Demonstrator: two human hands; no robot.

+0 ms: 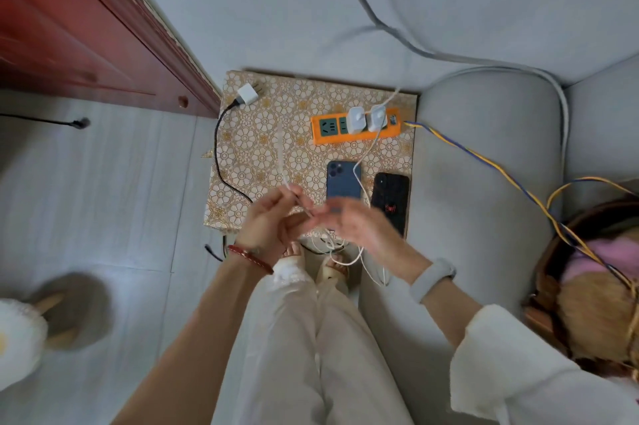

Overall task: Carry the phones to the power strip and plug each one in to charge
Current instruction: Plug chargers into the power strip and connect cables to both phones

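An orange power strip [321,136] lies on a patterned table [262,134], with two white chargers [366,118] plugged into it. A blue phone [342,179] and a black phone [390,198] lie face down below the strip. A third white charger [247,94] with a black cable [218,148] lies loose at the table's far left. My left hand [269,220] pinches a white cable [281,161] over the table's near edge. My right hand [359,220], blurred, hovers beside it above the phones' near ends; its grip is unclear.
A grey sofa arm [484,155] borders the table on the right. A red wooden door [69,27] stands at the upper left. Blue and yellow wires [484,158] run from the strip to a basket [560,286] at the right. White cables [345,251] hang by my feet.
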